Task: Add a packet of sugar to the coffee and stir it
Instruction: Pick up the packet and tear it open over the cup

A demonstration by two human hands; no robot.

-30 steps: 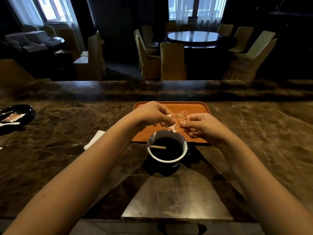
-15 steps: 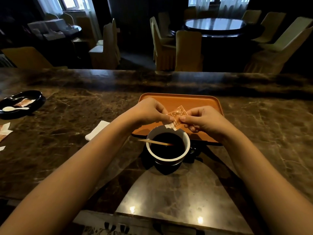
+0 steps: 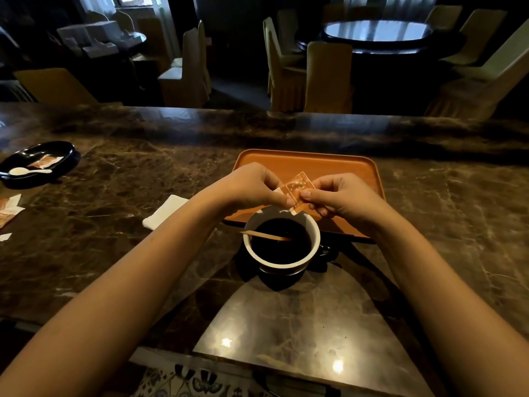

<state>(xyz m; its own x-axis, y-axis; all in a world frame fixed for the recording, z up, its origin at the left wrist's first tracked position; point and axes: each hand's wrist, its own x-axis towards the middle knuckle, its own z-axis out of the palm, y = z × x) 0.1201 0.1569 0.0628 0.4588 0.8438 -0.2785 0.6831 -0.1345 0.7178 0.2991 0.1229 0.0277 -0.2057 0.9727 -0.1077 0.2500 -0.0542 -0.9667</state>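
Over the marble counter (image 3: 114, 213), both hands pinch a sugar packet (image 3: 296, 188), print unreadable.

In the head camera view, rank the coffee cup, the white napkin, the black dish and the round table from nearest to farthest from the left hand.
From the left hand:
1. Coffee cup, just below the hand.
2. White napkin, to its left on the counter.
3. Black dish, far left on the counter.
4. Round table, across the room, behind the counter.

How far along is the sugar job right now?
Done: wooden stir stick already rests in the white-rimmed cup of black coffee. In hand: left hand and right hand pinch the orange sugar packet above the cup, apparently tearing it. Left: pouring and stirring.
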